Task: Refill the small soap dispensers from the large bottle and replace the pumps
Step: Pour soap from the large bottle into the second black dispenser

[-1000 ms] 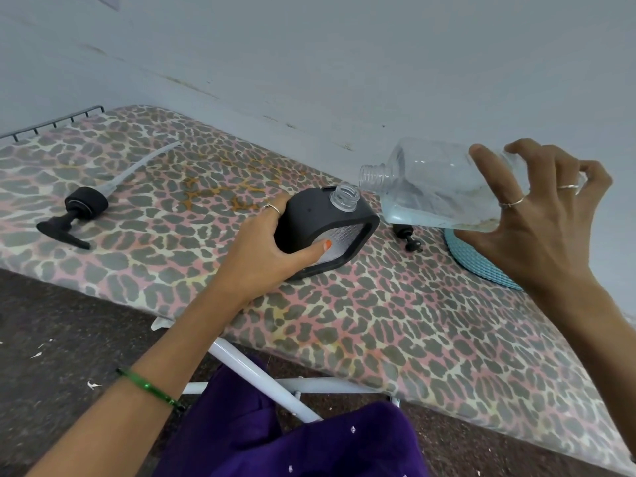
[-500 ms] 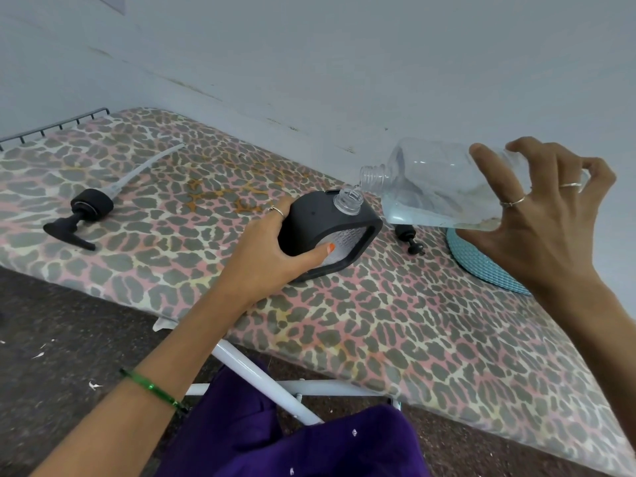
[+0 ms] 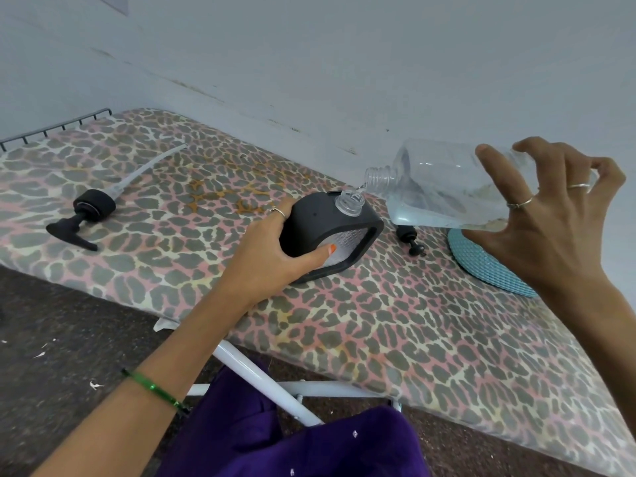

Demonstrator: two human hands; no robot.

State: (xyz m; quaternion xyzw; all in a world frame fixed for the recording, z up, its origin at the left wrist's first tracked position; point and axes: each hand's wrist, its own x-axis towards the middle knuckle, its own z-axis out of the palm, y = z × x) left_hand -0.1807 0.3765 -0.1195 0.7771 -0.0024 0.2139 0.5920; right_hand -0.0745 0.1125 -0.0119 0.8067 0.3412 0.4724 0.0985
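large bottle point(image 3: 444, 187): clear glossy plastic | dispenser point(image 3: 330, 232): matt black casing | board cover point(image 3: 378, 321): printed cloth

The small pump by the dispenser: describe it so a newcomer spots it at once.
On the leopard-print board, look just right of the black dispenser gripped by the left hand. The small black pump lies beneath the tilted clear bottle; the larger pump lies far left.

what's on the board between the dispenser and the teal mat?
Head view: a small black pump lies on the board between the black dispenser and the teal mat.
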